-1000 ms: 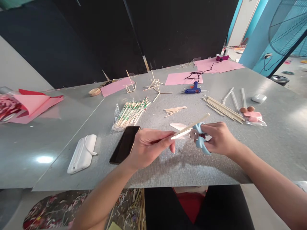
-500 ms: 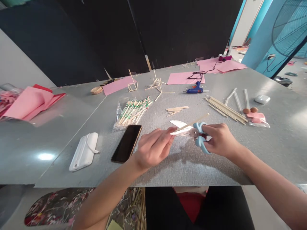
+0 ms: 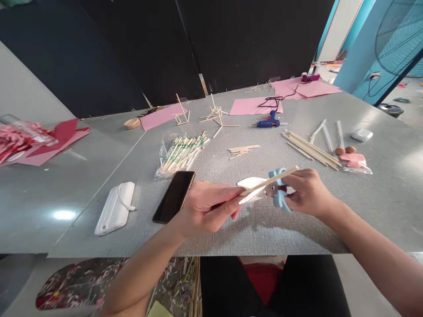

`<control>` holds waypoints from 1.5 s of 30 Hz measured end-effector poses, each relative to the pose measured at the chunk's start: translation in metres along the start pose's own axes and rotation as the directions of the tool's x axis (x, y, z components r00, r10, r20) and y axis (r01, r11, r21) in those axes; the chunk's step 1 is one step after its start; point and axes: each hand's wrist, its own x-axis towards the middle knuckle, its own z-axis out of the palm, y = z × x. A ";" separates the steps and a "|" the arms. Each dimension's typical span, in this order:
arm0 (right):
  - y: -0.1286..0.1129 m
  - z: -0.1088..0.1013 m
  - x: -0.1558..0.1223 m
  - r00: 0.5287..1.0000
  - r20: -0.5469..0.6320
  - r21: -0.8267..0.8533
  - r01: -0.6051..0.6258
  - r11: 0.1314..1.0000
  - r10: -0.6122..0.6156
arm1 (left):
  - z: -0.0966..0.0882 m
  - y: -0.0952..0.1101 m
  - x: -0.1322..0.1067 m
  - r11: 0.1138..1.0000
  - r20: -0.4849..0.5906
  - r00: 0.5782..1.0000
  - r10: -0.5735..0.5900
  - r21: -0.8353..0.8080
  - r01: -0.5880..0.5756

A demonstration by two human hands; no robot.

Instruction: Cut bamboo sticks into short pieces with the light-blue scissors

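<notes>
The grey counter [image 3: 380, 211] fills most of the view, with pink paper sheets [image 3: 253, 106] lying along its far edge. Toward the middle sits a clear packet of wrapped chopsticks [image 3: 181, 152], and a loose bundle of bare sticks [image 3: 310, 151] lies to the right. A white case [image 3: 115, 208] and a dark phone [image 3: 174, 196] rest near the front edge on the left. A blue glue gun [image 3: 269, 121] lies beside the pink paper.

Just above the counter's front, the left hand [image 3: 206, 209] pinches one end of a thin wooden stick [image 3: 271, 180]. The right hand [image 3: 306, 191] is clenched around the blue handles of the scissors [image 3: 279, 193]. The pale blades stand parted. The stick slants up to the right across them, close to the pivot.
</notes>
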 end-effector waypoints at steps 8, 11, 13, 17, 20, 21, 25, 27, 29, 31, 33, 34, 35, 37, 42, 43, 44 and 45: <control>0.001 0.001 -0.002 0.998 0.021 -0.030 -0.059 0.998 0.060 | 0.001 -0.011 -0.003 0.948 -0.037 0.991 0.125 0.299 -0.108; -0.001 0.002 -0.002 0.995 0.030 -0.030 -0.091 0.995 0.091 | 0.003 -0.016 -0.005 0.898 -0.037 0.981 0.192 0.409 -0.160; -0.003 0.002 -0.002 0.995 0.021 -0.030 -0.101 0.994 0.101 | 0.006 -0.018 -0.005 0.873 -0.040 0.976 0.216 0.455 -0.175; -0.006 0.001 -0.001 0.992 -0.008 -0.069 -0.126 0.990 0.126 | 0.011 -0.019 -0.004 0.797 -0.067 0.954 0.293 0.567 -0.205; -0.007 0.001 -0.002 0.990 -0.011 -0.113 -0.138 0.984 0.137 | 0.013 -0.021 -0.004 0.778 -0.084 0.950 0.300 0.598 -0.193; -0.007 0.001 -0.003 0.990 -0.011 -0.128 -0.141 0.982 0.141 | 0.013 -0.022 -0.004 0.779 -0.085 0.953 0.292 0.598 -0.186; -0.008 0.000 -0.004 0.989 -0.005 -0.149 -0.144 0.978 0.145 | 0.012 -0.025 -0.006 0.777 -0.092 0.945 0.313 0.597 -0.199; -0.008 -0.001 -0.003 0.990 0.011 -0.138 -0.136 0.981 0.139 | 0.011 -0.026 -0.007 0.770 -0.087 0.945 0.314 0.606 -0.200; -0.008 -0.002 -0.002 0.992 0.020 -0.122 -0.125 0.985 0.128 | 0.009 -0.026 -0.009 0.778 -0.072 0.954 0.290 0.599 -0.191; -0.007 -0.003 -0.002 0.993 0.030 -0.107 -0.111 0.988 0.115 | 0.006 -0.026 -0.009 0.804 -0.051 0.961 0.271 0.561 -0.197; -0.006 -0.004 -0.002 0.994 0.044 -0.090 -0.101 0.991 0.105 | 0.004 -0.027 -0.009 0.836 -0.028 0.966 0.257 0.509 -0.208; -0.005 -0.004 -0.002 0.993 0.056 -0.081 -0.102 0.992 0.106 | 0.003 -0.027 -0.008 0.848 -0.021 0.967 0.255 0.486 -0.213; -0.004 -0.004 -0.002 0.992 0.066 -0.074 -0.105 0.992 0.110 | 0.002 -0.027 -0.008 0.857 -0.018 0.968 0.252 0.468 -0.215; -0.003 -0.004 -0.002 0.990 0.079 -0.067 -0.115 0.991 0.120 | 0.002 -0.028 -0.008 0.873 -0.019 0.971 0.238 0.442 -0.205; -0.004 -0.003 -0.002 0.992 0.039 -0.114 -0.118 0.987 0.123 | 0.006 -0.024 -0.008 0.817 -0.075 0.971 0.228 0.557 -0.149; -0.004 -0.003 -0.002 0.992 0.024 -0.128 -0.121 0.984 0.125 | 0.007 -0.024 -0.008 0.783 -0.081 0.964 0.252 0.603 -0.154; -0.005 -0.003 -0.002 0.992 0.013 -0.138 -0.126 0.982 0.129 | 0.008 -0.023 -0.008 0.748 -0.079 0.956 0.281 0.643 -0.166; -0.005 -0.003 -0.002 0.991 0.007 -0.147 -0.133 0.980 0.135 | 0.009 -0.023 -0.008 0.714 -0.074 0.950 0.305 0.678 -0.176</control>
